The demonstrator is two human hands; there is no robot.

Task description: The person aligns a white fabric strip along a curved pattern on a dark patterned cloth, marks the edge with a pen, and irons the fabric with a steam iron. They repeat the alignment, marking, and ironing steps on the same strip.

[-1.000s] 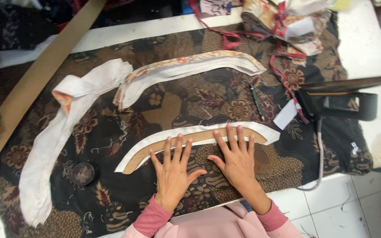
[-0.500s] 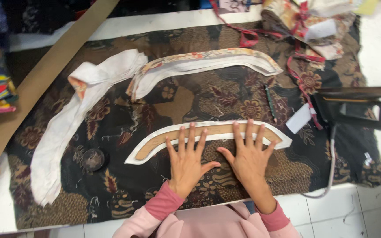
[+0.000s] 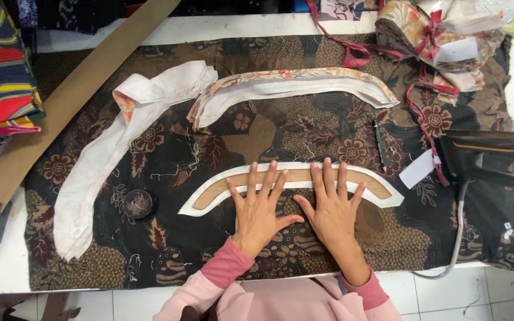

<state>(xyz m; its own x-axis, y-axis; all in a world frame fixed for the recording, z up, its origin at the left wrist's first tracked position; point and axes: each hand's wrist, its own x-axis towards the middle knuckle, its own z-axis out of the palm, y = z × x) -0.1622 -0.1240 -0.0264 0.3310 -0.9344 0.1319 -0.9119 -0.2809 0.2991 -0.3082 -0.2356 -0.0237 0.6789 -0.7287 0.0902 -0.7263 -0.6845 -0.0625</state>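
1. both palms lie flat with fingers spread, gripping nothing: left hand [image 3: 258,213] and right hand [image 3: 331,209] press the curved brown collar pattern [image 3: 371,183] on its white interfacing [image 3: 200,201].
2. this piece sits on the dark batik cloth [image 3: 221,148], at 6 o'clock on the table.
3. at 12 o'clock lies a sewn collar [image 3: 292,86]; at 3 o'clock an iron [image 3: 495,157]; at 9 o'clock a white strip [image 3: 102,160].
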